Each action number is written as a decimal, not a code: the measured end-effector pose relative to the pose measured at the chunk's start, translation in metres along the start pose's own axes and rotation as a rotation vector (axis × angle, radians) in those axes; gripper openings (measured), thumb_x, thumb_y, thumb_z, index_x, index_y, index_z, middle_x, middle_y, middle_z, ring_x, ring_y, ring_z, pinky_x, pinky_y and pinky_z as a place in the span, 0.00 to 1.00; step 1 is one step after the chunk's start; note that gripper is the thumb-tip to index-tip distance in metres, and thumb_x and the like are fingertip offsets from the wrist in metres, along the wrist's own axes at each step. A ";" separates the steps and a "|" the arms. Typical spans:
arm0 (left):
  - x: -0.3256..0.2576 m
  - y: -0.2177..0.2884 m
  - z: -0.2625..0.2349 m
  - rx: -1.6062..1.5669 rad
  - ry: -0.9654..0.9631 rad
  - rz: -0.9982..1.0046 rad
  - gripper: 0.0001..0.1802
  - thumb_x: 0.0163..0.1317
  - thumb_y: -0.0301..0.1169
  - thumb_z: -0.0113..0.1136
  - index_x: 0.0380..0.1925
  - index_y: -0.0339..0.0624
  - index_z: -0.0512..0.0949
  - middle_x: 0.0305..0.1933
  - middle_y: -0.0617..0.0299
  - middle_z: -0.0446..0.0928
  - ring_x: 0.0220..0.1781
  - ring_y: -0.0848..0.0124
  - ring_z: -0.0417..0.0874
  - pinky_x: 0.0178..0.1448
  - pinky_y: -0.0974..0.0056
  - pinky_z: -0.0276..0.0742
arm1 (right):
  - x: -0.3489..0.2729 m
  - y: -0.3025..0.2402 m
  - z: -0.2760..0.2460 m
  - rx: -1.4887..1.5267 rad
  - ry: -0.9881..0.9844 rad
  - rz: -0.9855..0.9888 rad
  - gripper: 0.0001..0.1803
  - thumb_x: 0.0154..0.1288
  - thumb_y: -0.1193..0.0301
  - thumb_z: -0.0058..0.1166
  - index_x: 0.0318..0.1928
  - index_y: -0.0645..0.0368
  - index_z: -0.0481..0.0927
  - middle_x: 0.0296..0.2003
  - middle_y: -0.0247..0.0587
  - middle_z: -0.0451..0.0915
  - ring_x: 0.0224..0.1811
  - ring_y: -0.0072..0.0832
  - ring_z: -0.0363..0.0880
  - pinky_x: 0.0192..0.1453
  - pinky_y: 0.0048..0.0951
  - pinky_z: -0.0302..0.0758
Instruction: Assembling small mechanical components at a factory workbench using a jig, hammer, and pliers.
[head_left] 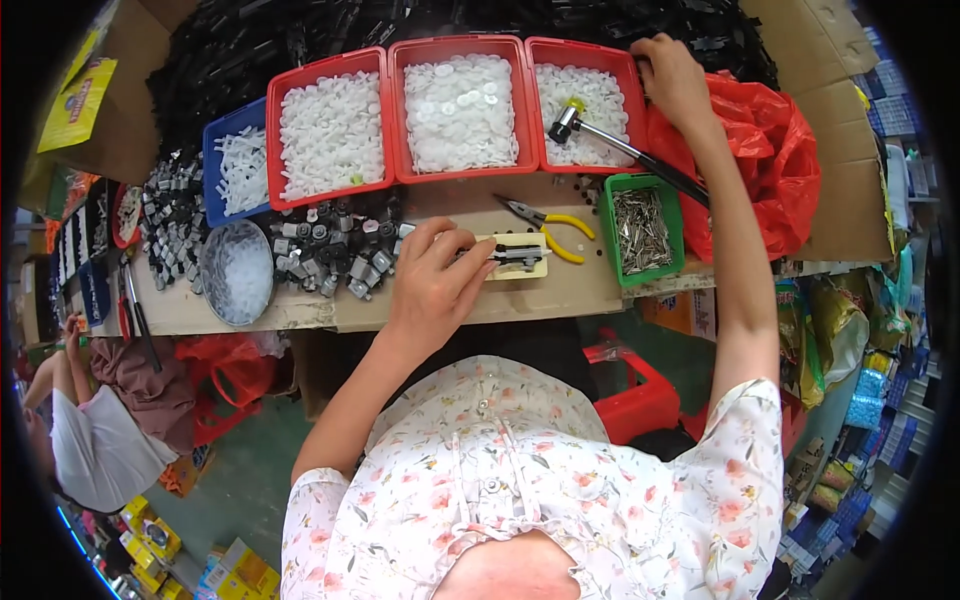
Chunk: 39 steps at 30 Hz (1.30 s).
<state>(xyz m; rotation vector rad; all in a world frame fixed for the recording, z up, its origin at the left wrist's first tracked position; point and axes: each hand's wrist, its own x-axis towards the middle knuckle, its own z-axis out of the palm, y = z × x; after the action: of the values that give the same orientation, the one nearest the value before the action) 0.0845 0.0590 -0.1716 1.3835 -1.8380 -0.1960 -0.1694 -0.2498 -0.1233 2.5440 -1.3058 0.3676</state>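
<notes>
My left hand (436, 278) is closed at the left end of a small cream block (525, 268), its fingertips on a slim black part (518, 254) lying along the block. Beneath the fingers, that end of the part is hidden. My right arm stretches far forward, and my right hand (672, 82) hangs over the far corner of the right red bin (641, 120), thumb and forefinger apart. A heap of black plastic pieces (600, 18) lies just beyond it. Yellow-handled pliers (548, 222) rest behind the block. A hammer (620, 146) leans across the right bin.
Red bins of white plastic pieces (460, 112), a blue bin (211, 170), a metal bowl (208, 280) and grey-black parts (335, 245) fill the left and middle. A green tray (612, 225) of metal pins and a red bag (770, 170) stand right. Another person (100, 440) sits left.
</notes>
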 end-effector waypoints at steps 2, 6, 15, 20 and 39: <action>0.000 0.001 -0.004 0.019 -0.004 -0.001 0.14 0.52 0.24 0.70 0.41 0.40 0.84 0.39 0.58 0.79 0.48 0.55 0.77 0.52 0.55 0.74 | 0.018 0.030 0.022 -0.110 -0.007 -0.006 0.13 0.62 0.75 0.56 0.48 0.57 0.83 0.45 0.43 0.80 0.50 0.45 0.79 0.50 0.46 0.79; -0.002 -0.002 -0.008 0.050 -0.002 -0.024 0.14 0.53 0.24 0.70 0.41 0.40 0.84 0.39 0.58 0.79 0.49 0.55 0.77 0.53 0.54 0.73 | 0.038 0.049 0.033 -0.257 -0.077 -0.060 0.14 0.58 0.76 0.59 0.46 0.55 0.81 0.47 0.40 0.79 0.52 0.43 0.79 0.48 0.48 0.80; 0.006 0.000 -0.018 -0.024 0.061 -0.058 0.12 0.52 0.24 0.70 0.39 0.38 0.84 0.37 0.57 0.79 0.47 0.55 0.77 0.49 0.55 0.74 | -0.001 0.026 -0.062 -0.161 -0.048 0.031 0.14 0.55 0.74 0.62 0.43 0.61 0.80 0.43 0.45 0.80 0.47 0.47 0.81 0.49 0.45 0.79; 0.009 0.012 -0.018 -0.380 0.044 -0.238 0.12 0.59 0.25 0.67 0.44 0.38 0.85 0.35 0.57 0.83 0.41 0.61 0.81 0.48 0.60 0.76 | -0.059 -0.067 -0.102 0.847 -0.056 0.103 0.15 0.58 0.77 0.60 0.47 0.67 0.78 0.42 0.39 0.83 0.44 0.27 0.82 0.53 0.30 0.77; -0.012 0.007 -0.024 -1.090 0.168 -0.909 0.12 0.63 0.27 0.68 0.45 0.34 0.83 0.38 0.62 0.84 0.37 0.76 0.84 0.41 0.73 0.74 | -0.157 -0.188 -0.070 0.935 -0.023 -0.076 0.20 0.53 0.76 0.70 0.48 0.64 0.82 0.44 0.43 0.80 0.47 0.34 0.80 0.54 0.31 0.74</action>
<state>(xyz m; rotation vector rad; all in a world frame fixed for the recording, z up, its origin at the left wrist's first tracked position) 0.0964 0.0798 -0.1581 1.2068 -0.5823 -1.2707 -0.1113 -0.0015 -0.1323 3.3078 -1.2081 1.1615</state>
